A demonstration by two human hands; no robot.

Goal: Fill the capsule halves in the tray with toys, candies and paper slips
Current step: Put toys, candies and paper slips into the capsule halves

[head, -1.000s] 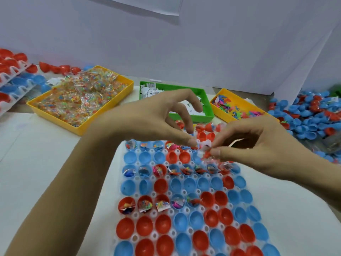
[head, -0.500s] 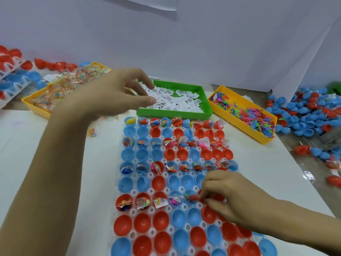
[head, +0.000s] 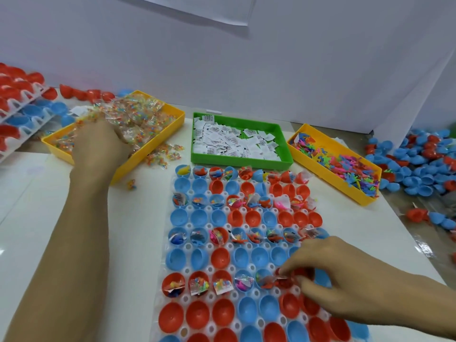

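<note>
The tray [head: 170, 243] of capsule halves is lying lengthwise in front of the person, so every row is sitting within reach; alternate rows are already holding contents, and the rows between are standing bare. Three supply bins are lining its far edge: the candy bin [head: 148, 149] at the left, the green slip bin [head: 240, 161] in the middle, the toy bin [head: 328, 174] at the right (each material is thus sitting a short reach away). The left hand [head: 98, 146] is reaching into the candy bin, fingers buried among the packets; whether it is gripping one cannot be told. The right hand [head: 328, 275] is pinching a small item over a red half [head: 283, 280] in the partly filled near row, probably seating it.
</note>
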